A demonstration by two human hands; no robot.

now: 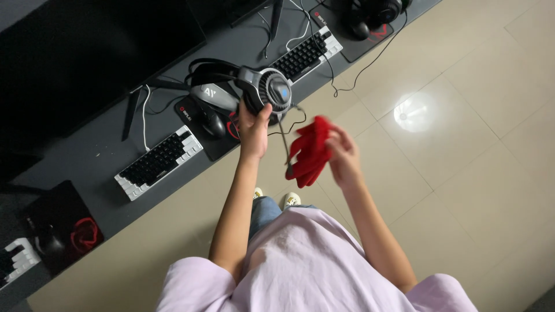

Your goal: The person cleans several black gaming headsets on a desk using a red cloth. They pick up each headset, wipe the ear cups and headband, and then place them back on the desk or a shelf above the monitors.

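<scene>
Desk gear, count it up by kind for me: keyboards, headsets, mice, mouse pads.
Keyboards: 3
Headsets: 2, one in the left hand at, one at
Mice: 3
Mouse pads: 3
Total: 11

Headset (263, 86) left of cloth (311, 151), above desk (104, 153).
</scene>
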